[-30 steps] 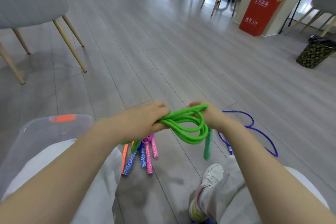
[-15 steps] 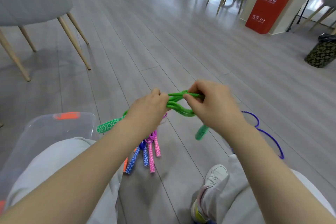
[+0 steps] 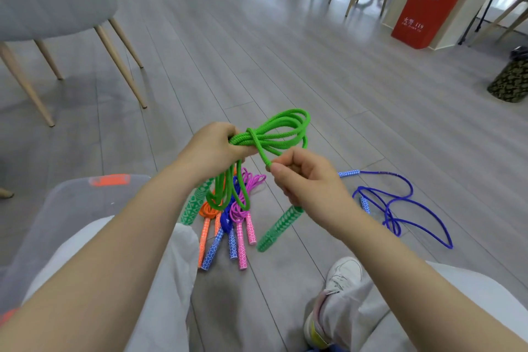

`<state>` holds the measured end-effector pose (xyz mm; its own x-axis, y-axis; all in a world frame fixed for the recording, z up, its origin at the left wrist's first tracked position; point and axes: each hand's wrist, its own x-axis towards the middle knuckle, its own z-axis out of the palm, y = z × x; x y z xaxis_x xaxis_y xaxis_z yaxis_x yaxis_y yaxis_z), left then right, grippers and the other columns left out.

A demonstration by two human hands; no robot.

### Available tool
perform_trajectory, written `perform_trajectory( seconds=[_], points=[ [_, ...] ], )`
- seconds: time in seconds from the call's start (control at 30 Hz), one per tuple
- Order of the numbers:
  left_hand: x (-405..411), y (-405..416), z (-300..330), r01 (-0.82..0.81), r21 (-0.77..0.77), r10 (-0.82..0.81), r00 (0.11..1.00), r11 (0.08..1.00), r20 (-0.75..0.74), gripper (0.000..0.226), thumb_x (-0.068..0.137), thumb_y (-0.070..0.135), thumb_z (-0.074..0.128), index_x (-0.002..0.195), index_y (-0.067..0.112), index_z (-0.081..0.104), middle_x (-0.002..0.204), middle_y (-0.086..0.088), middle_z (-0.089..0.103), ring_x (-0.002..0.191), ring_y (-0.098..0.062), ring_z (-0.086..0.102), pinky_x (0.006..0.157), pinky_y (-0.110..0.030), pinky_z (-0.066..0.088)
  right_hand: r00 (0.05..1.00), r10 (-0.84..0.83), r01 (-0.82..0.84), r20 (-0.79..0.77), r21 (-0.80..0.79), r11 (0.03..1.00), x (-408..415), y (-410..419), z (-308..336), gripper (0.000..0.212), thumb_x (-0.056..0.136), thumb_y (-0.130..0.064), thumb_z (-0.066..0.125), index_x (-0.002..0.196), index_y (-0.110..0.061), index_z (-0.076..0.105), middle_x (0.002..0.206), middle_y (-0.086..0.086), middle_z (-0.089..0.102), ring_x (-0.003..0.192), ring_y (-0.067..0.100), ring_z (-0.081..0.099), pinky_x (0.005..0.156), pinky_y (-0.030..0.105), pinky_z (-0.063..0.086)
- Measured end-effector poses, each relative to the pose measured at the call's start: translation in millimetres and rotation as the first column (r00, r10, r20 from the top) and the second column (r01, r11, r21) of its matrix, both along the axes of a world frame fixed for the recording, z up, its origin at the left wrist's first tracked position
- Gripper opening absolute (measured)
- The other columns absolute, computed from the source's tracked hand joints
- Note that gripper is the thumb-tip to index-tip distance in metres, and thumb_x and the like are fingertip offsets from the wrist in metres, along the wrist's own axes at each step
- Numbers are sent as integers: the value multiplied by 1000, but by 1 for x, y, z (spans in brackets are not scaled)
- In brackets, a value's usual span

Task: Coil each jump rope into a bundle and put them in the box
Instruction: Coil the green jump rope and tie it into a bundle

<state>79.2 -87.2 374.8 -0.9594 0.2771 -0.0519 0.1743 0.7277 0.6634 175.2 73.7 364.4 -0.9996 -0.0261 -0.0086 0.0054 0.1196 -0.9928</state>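
The green jump rope (image 3: 274,130) is gathered into several long loops held up above the floor, fanning toward 2 o'clock, with one strand wrapped across the bunch. Other loops of it hang down toward 6 o'clock. Its two green patterned handles (image 3: 278,228) dangle tilted, one at each side. Below, on the floor, lie three bundled ropes side by side: orange (image 3: 210,213), blue (image 3: 225,218) and pink (image 3: 243,208), handles pointing toward 6 o'clock. At 3 o'clock a purple-blue rope (image 3: 400,208) sprawls loose and uncoiled on the floor. At 9 o'clock stands the clear plastic box (image 3: 85,194) with an orange latch.
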Motion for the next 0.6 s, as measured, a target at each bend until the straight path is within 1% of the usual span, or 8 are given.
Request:
perform_trajectory(
  seconds=[0.07, 0.17, 0.27, 0.37, 0.4, 0.47, 0.53, 0.6],
  points=[
    [1, -4, 4, 14, 138, -20, 999, 990, 45, 18, 82, 30, 72, 82, 12, 69, 68, 1, 71, 62, -12, 63, 59, -26, 48, 990, 124, -114, 72, -135, 984, 2, 9, 1, 15, 96, -6, 55, 82, -11, 57, 59, 1, 52, 48, 11, 43, 45, 22, 34],
    [11, -3, 8, 116, 247, -143, 985, 962, 93, 10, 82, 20, 73, 86, 11, 70, 68, 0, 70, 59, -6, 61, 58, -21, 49, 929, 332, -309, 161, -153, 939, 2, 18, -10, 12, 95, -18, 58, 93, -7, 61, 64, 6, 54, 55, 17, 47, 53, 26, 43],
    [19, -6, 14, 244, 325, -297, 947, 914, 124, 8, 81, 11, 74, 82, 18, 69, 74, -5, 69, 68, -9, 61, 66, -28, 49, 885, 414, -406, 214, -84, 910, 3, 21, -19, 29, 95, -34, 55, 91, -7, 66, 65, 6, 55, 61, 19, 50, 61, 24, 43],
    [28, -9, 16, 405, 366, -486, 859, 838, 162, 14, 73, 11, 74, 86, 13, 70, 83, -16, 69, 74, -16, 61, 68, -33, 51, 858, 445, -490, 254, 147, 859, 2, 30, -9, 25, 94, -25, 54, 82, -6, 65, 59, 0, 61, 60, 12, 57, 68, 28, 53],
    [31, -8, 15, 466, 333, -541, 822, 820, 180, 15, 70, 11, 71, 85, 15, 70, 83, -14, 69, 73, -17, 61, 67, -33, 51, 857, 412, -494, 310, 263, 829, -1, 34, -8, 20, 95, -16, 53, 90, 0, 65, 51, -3, 59, 53, 3, 57, 66, 24, 54],
    [36, -4, 11, 589, 178, -616, 754, 788, 231, 20, 66, 14, 66, 84, 23, 70, 83, -9, 69, 75, -22, 64, 70, -34, 52, 847, 357, -486, 393, 302, 820, -8, 39, -11, 10, 94, -2, 56, 94, -2, 66, 43, -9, 54, 46, -1, 52, 57, 15, 47],
    [39, 1, 4, 686, -37, -654, 707, 726, 271, 20, 67, 21, 69, 87, 25, 69, 85, -4, 68, 79, -19, 63, 71, -34, 52, 869, 317, -446, 379, 325, 834, -14, 37, -15, 14, 89, -9, 66, 76, -13, 65, 50, -12, 53, 49, 2, 47, 54, 18, 42],
    [39, 6, -4, 710, -232, -651, 703, 665, 286, 20, 73, 22, 72, 92, 27, 68, 90, 1, 67, 81, -16, 61, 72, -33, 51, 895, 255, -407, 366, 435, 803, -19, 34, -20, 17, 83, -20, 74, 70, -19, 64, 54, -9, 50, 48, 3, 44, 49, 16, 38]
  ],
)
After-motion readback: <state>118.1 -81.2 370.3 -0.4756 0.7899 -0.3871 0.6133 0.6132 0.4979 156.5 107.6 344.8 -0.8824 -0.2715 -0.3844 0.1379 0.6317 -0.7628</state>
